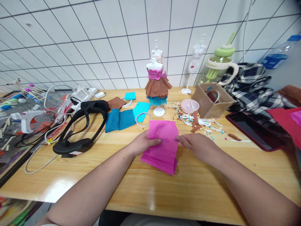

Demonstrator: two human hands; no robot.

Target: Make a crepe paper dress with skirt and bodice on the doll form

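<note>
Left hand (147, 142) grips pink cloth (162, 157), right hand (199, 146) pinches its edge; beyond them, 1 dressed form (157, 86), 1 bare form (196, 58).

I had a glossy, pale wooden table (141, 192) before me. On my left lay a black headset (74, 145), folded teal fabric (119, 120) and a bright blue sheet (141, 108) — a dressed mannequin (157, 84) stood upright farther back, near the middle. To my right were a pink bowl (191, 111), scattered scraps (196, 128), a cardboard box (207, 108) and a dark phone (254, 130).
</note>
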